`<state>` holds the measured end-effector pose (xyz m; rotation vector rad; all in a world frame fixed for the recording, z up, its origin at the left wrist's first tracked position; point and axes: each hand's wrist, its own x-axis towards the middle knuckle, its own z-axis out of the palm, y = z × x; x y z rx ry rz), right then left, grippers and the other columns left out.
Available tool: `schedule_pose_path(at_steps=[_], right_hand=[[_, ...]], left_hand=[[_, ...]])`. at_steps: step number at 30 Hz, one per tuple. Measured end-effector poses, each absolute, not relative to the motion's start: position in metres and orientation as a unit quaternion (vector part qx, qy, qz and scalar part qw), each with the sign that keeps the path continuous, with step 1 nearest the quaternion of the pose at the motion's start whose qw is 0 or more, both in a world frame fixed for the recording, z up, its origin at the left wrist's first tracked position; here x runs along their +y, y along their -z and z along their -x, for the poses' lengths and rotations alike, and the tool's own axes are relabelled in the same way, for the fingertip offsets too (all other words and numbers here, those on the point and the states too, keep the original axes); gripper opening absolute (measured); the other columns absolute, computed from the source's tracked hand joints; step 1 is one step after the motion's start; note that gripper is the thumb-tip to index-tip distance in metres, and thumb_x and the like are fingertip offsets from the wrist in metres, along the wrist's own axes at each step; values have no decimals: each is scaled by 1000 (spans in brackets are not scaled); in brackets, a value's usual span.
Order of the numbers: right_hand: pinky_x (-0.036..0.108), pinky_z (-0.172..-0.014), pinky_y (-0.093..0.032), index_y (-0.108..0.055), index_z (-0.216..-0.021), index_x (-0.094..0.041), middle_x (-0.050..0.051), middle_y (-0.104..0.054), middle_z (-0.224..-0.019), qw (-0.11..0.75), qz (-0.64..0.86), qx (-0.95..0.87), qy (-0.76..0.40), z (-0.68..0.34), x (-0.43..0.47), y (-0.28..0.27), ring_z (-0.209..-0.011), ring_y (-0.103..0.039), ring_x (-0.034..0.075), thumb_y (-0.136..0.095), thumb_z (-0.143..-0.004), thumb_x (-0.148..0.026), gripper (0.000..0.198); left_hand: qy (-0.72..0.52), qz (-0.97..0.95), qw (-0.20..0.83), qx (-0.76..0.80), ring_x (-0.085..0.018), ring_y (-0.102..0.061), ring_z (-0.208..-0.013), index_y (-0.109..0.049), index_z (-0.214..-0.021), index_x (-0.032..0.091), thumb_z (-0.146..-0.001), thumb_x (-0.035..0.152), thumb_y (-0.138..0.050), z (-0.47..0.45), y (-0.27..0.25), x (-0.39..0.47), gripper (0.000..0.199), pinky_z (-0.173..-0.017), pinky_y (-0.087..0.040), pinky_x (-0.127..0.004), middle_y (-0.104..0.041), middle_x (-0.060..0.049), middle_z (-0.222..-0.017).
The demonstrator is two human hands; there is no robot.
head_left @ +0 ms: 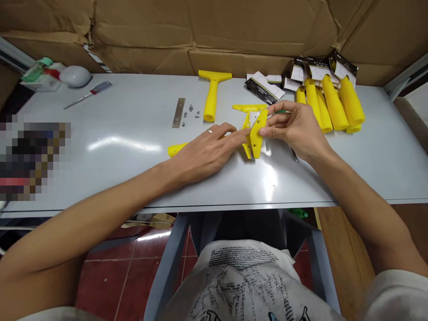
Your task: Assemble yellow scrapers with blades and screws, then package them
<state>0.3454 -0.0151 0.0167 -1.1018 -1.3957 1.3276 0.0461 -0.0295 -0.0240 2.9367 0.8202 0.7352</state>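
Observation:
My left hand [214, 149] lies over a yellow scraper handle [176, 150], whose round end sticks out to the left; the fingers reach its head. In my right hand [297, 129], a yellow cover plate [258, 136] with screw holes is pinched between thumb and fingers, tilted against that head. A shiny metal blade [253, 117] shows between the plate and the head. Just behind lies another yellow plate [249, 107]. A second T-shaped scraper handle [211, 96] lies further back, beside a loose flat blade [179, 113] and several small screws [191, 108].
On the right are several packaged yellow scrapers [334, 104] and black-and-white cards [264, 88]. A screwdriver [88, 94] and a white rounded object [75, 76] lie at the left. Cardboard [217, 31] stands along the table's back edge. A pixelated patch hides something at far left.

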Motion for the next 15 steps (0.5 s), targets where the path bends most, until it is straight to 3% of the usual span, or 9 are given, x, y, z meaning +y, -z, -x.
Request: schedule_pose_path(at_steps=[3,5,9,15], right_hand=[[35,-85,-74,-80,-90,-23,2,-83,-94,451,445,-577,-515,-343,-16,-14,-88,-79,18,-127,-58,-47,62],[33,-76,-70,-83,-87,-23,3,-83,-96,441,449,-592,-503,-343,-17,-15,-85,-75,16,-124,-65,-55,56],[32,-58,-62,-87,-90,-24,6,-84,-94,415,447,-604,-513,-342,-20,-18,-77,-70,17,-120,-70,-65,56],[31,-57,-65,-87,-89,-21,5,-80,-84,426,453,-598,-506,-334,-22,-13,-73,-72,17,-117,-72,-69,59]], left_hand=[[-247,-930,22,271,-31,-77,-143,-56,-178,28,-118,6,-47,-46,24,-29,64,-118,-73,-56,-75,-13,-152],[-252,-929,27,270,-30,-79,-140,-58,-176,30,-119,7,-46,-46,22,-29,62,-115,-74,-54,-74,-12,-152],[-259,-928,39,266,-30,-78,-141,-59,-176,29,-116,5,-46,-48,22,-29,65,-117,-73,-54,-74,-13,-156],[-267,-924,28,273,-29,-80,-141,-57,-162,28,-116,4,-47,-52,23,-34,52,-121,-73,-56,-76,-13,-164]])
